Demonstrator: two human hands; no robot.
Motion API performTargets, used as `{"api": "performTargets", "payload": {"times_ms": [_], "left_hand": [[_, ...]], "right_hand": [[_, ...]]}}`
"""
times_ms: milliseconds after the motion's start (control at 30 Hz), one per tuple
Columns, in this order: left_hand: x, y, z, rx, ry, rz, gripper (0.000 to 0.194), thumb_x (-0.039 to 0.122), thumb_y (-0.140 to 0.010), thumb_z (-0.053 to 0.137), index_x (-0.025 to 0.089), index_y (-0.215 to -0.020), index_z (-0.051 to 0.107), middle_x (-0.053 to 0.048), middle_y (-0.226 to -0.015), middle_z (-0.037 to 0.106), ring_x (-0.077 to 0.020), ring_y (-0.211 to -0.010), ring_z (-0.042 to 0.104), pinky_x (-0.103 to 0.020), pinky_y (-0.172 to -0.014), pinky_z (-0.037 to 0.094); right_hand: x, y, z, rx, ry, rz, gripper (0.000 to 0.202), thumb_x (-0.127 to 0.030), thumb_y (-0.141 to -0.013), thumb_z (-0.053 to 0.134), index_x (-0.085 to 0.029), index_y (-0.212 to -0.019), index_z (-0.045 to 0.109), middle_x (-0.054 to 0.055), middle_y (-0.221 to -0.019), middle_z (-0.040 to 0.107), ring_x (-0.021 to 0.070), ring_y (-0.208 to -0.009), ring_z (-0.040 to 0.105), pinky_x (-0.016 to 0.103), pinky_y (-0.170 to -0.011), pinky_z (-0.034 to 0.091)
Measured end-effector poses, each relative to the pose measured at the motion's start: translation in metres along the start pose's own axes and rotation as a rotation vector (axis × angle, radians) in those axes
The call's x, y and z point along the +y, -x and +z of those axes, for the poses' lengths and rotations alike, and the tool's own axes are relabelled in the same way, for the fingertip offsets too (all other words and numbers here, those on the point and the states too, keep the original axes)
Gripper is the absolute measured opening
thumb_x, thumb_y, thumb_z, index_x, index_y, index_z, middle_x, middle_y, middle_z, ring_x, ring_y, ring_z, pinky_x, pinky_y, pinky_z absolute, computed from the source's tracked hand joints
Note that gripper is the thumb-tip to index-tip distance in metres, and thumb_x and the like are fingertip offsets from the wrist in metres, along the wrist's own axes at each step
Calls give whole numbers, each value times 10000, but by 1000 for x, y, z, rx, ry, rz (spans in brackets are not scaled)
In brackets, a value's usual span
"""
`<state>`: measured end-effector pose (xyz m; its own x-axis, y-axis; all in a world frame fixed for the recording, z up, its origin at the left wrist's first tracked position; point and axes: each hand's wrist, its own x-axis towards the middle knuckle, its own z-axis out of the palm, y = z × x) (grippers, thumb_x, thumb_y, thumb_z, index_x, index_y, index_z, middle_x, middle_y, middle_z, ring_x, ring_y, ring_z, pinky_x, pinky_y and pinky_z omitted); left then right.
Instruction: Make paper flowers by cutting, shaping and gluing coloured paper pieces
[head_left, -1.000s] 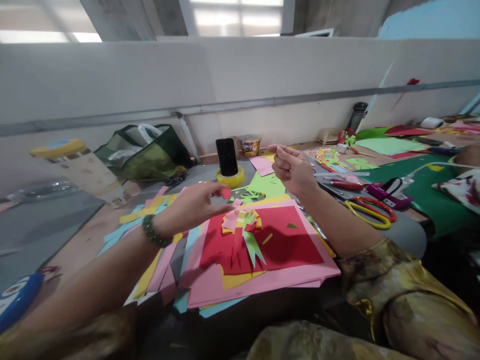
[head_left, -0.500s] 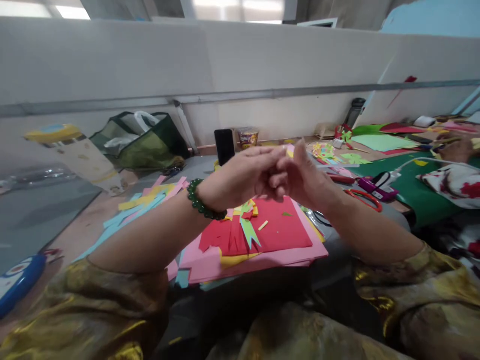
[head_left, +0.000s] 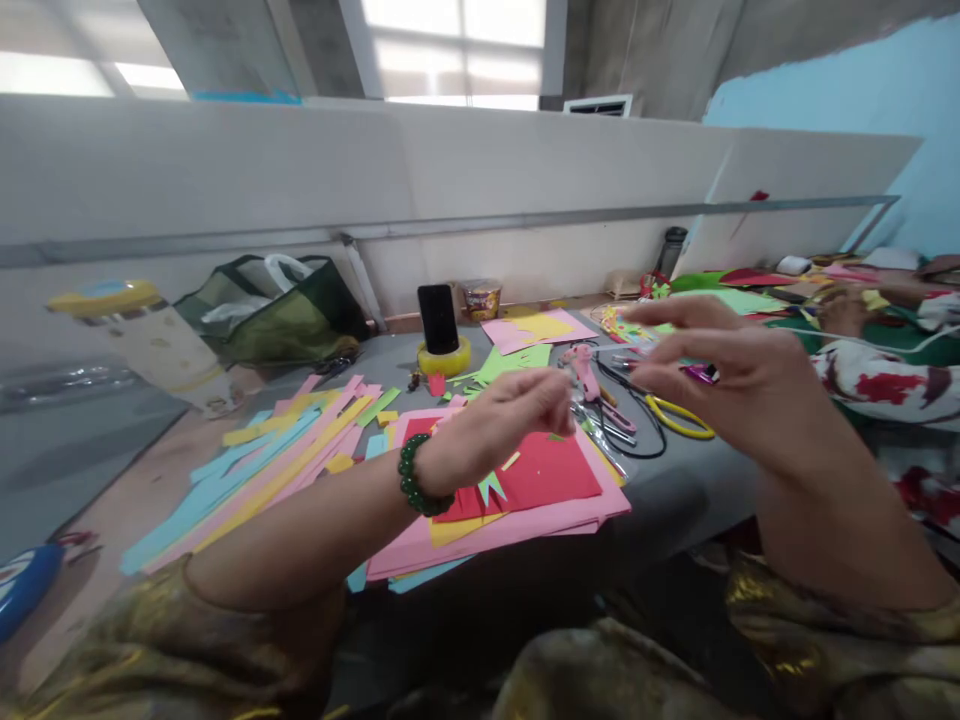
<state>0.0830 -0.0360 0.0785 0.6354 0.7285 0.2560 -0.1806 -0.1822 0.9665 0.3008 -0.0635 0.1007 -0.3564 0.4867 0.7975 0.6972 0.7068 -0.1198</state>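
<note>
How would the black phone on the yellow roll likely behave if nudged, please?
The phone would probably tip, since it stands on end. The yellow roll beneath lies flat, so it might slide rather than roll.

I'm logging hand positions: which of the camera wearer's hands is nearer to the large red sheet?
Left. The left hand is above the red sheet, hiding part of it; the right hand is raised off to the sheet's right.

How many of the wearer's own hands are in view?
2: the left hand above the red paper, the right hand raised right of the pink glue gun. Neither is hidden.
</note>
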Motion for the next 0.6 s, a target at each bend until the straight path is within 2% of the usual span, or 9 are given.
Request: {"api": "performTargets", "payload": {"times_ms": [67, 133, 167, 233, 267, 333, 400, 500, 600], "left_hand": [[-3, -2, -3, 87, 209, -3, 374, 454, -917, 635, 193, -661, 557, -25, -822, 675, -175, -907, 641, -312, -925, 467], [-4, -5, -2, 52, 360, -40, 389, 571, -900, 609, 196, -804, 652, -59, -972, 717, -222, -1086, 633, -355, -1023, 432], [-5, -7, 1, 16, 405, -56, 447, 631, -896, 572, 202, -912, 694, -72, -1015, 726, -245, -1133, 623, -378, -1044, 421], [-7, -8, 7, -40, 462, -50, 604, 729, -886, 485, 221, -1123, 710, -81, -1053, 739, -277, -1176, 610, -417, -1067, 405], [-9, -7, 9, -63, 479, -39, 659, 760, -880, 454, 235, -1199, 695, -78, -1063, 747, -285, -1195, 606, -429, -1081, 392], [-11, -5, 11, -102, 492, -18, 709, 792, -866, 437, 266, -1284, 664, -65, -1089, 760, -284, -1228, 600, -434, -1113, 363], [-11, -1, 6, -138, 482, -25, 726, 802, -853, 446, 279, -1311, 653, -63, -1121, 766, -286, -1249, 602, -433, -1122, 361], [-10, 3, -11, -109, 435, -39, 656, 732, -870, 492, 232, -1234, 709, -95, -1133, 772, -314, -1229, 624, -447, -1077, 422], [-13, 2, -31, 25, 314, -23, 447, 536, -848, 643, 192, -1110, 753, -112, -1125, 768, -322, -1172, 658, -451, -1027, 478]], "right_hand": [[10, 2, 5, 134, 105, 86, 303, -531, -895, 674, -247, -971, 747, 101, -1030, 718, 282, -993, 673, 453, -877, 538], [8, 6, 17, 89, 43, 148, 408, -532, -868, 704, -205, -1112, 712, 77, -878, 707, 238, -810, 670, 391, -755, 560], [4, 7, 25, 9, -31, 180, 425, -527, -842, 735, -192, -1101, 707, 49, -799, 691, 205, -706, 644, 347, -677, 554], [-6, 8, 39, -109, -228, 235, 369, -525, -804, 768, -179, -919, 713, 4, -661, 650, 148, -554, 571, 277, -537, 504], [-10, 6, 45, -127, -344, 260, 352, -525, -813, 755, -177, -827, 703, -1, -628, 644, 134, -526, 559, 260, -505, 486], [-12, 4, 49, -69, -529, 301, 376, -529, -848, 709, -182, -706, 684, 2, -604, 655, 126, -522, 574, 247, -490, 483], [-7, 3, 42, 60, -590, 356, 396, -547, -838, 712, -195, -657, 699, 7, -607, 678, 127, -530, 600, 252, -498, 504], [9, 13, 12, 249, -509, 524, 413, -618, -717, 799, -219, -626, 740, 23, -592, 710, 127, -487, 619, 261, -477, 528], [27, 35, -35, 234, -400, 684, 497, -722, -595, 818, -228, -607, 770, 79, -571, 726, 141, -440, 627, 279, -427, 518]]}}
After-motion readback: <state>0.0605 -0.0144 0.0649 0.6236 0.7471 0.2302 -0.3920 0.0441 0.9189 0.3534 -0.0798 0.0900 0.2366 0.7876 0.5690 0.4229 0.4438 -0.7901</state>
